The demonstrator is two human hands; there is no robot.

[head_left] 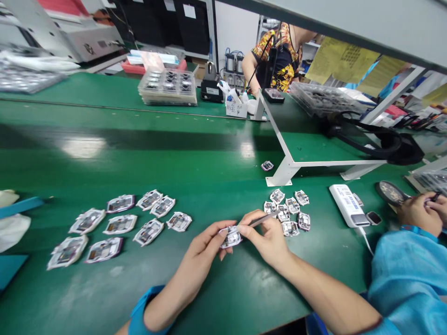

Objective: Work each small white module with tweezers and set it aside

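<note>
My left hand (206,242) is closed, pinching a small white-framed electronic part (230,238) just above the green table (209,158). My right hand (265,237) is closed on thin metal tweezers (261,219), whose tip touches that part. Several similar small parts (288,211) lie in a cluster just beyond my right hand. Several larger parts (118,223) are spread out to the left of my left hand.
A co-worker in a blue sleeve (408,274) works at the right, hands (421,211) near a round black dish (391,191). A white device (349,204) lies beside them. A white-framed shelf (300,163) stands beyond, one lone part (267,165) near its foot. Stacked trays (167,86) sit at the back, and another person (275,56) is behind.
</note>
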